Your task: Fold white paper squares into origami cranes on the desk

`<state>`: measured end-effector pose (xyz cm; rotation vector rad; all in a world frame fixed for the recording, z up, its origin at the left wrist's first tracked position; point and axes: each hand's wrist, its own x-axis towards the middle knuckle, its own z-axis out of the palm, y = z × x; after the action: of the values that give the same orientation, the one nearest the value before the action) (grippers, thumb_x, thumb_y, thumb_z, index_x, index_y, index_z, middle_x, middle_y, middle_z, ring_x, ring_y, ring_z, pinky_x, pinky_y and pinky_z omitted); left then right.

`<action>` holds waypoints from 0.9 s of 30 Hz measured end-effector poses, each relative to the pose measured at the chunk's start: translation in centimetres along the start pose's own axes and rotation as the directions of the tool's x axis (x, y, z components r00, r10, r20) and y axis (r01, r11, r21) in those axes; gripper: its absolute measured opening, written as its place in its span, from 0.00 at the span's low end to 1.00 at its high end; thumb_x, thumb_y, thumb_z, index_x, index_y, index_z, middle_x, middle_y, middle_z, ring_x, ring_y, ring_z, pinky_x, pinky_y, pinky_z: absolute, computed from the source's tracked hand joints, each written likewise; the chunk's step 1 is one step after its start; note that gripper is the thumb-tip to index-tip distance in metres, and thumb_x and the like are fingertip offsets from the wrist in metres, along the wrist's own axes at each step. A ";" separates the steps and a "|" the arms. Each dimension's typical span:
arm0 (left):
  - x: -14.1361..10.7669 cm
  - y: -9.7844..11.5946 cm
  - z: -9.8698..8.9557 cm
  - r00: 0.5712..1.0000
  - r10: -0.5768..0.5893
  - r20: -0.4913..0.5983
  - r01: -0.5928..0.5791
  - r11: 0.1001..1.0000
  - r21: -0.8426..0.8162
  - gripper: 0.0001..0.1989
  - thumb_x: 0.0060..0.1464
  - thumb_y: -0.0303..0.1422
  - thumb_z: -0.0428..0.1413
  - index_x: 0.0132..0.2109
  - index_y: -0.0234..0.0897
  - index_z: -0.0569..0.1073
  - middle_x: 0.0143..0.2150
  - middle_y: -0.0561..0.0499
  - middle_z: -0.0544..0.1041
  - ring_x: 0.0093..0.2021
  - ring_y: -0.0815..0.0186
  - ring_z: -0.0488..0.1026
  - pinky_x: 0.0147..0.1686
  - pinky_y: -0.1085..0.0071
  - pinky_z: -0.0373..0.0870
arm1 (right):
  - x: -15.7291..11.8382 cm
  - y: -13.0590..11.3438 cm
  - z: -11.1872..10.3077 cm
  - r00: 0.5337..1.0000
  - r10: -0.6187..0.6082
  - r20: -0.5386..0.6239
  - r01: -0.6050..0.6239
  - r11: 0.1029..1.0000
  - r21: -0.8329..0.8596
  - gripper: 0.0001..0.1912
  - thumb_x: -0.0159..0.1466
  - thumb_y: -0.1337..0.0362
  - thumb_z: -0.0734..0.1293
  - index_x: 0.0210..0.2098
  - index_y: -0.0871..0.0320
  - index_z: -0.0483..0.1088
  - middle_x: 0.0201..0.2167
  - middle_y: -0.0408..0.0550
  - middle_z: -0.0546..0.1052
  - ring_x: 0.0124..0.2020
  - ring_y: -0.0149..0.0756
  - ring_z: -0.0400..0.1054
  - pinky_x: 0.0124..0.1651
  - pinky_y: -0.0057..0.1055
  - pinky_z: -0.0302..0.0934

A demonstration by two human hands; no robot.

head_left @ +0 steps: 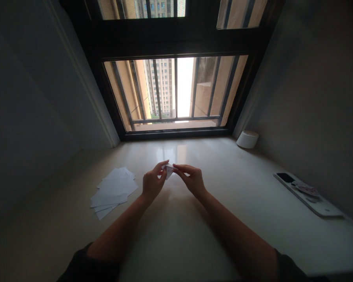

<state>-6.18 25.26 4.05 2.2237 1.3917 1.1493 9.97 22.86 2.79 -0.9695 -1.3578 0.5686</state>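
Note:
My left hand (153,182) and my right hand (191,180) are raised above a pale stone counter (176,239). Between their fingertips they both pinch a small folded piece of white paper (168,170), which has a pointed lower end. Its folds are too small to make out. To the left of my left hand, a loose pile of white paper sheets (113,191) lies flat on the counter, not touching either hand.
A white cylindrical object (247,139) stands in the far right corner. A long white tray (307,194) along the right wall holds a black phone and some printed items. Dark walls flank the counter, and a barred window stands behind it.

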 end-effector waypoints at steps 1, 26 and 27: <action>0.0 0.0 0.0 1.000 -0.003 0.002 0.003 1.000 -0.002 0.16 0.59 0.36 0.47 0.53 0.47 0.70 0.34 0.55 0.79 0.34 0.66 0.77 0.30 0.76 0.69 | 0.0 0.0 0.0 1.000 -0.008 -0.004 0.008 1.000 -0.008 0.10 0.56 0.60 0.70 0.38 0.50 0.77 0.37 0.45 0.80 0.37 0.42 0.75 0.43 0.38 0.70; 1.1 -1.4 0.7 0.875 -0.322 0.363 0.477 0.438 -0.762 0.23 0.41 0.39 0.64 0.46 0.35 0.76 0.42 0.44 0.79 0.41 0.60 0.75 0.43 0.65 0.72 | 1.0 1.2 -0.3 0.984 0.055 0.170 -0.073 0.992 0.101 0.15 0.61 0.56 0.64 0.46 0.50 0.73 0.41 0.49 0.72 0.38 0.34 0.69 0.37 0.30 0.67; 1.1 -1.5 0.7 0.874 -0.315 0.371 0.480 0.431 -0.764 0.22 0.41 0.38 0.64 0.45 0.36 0.76 0.42 0.44 0.79 0.41 0.61 0.75 0.43 0.65 0.71 | 1.0 1.4 -0.3 0.978 0.067 0.200 -0.092 0.988 0.122 0.15 0.60 0.56 0.65 0.46 0.50 0.73 0.41 0.48 0.72 0.38 0.34 0.69 0.38 0.30 0.67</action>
<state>-6.34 27.08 3.25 1.1531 0.8844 1.0714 10.64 24.30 2.17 -0.8814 -1.4399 0.8216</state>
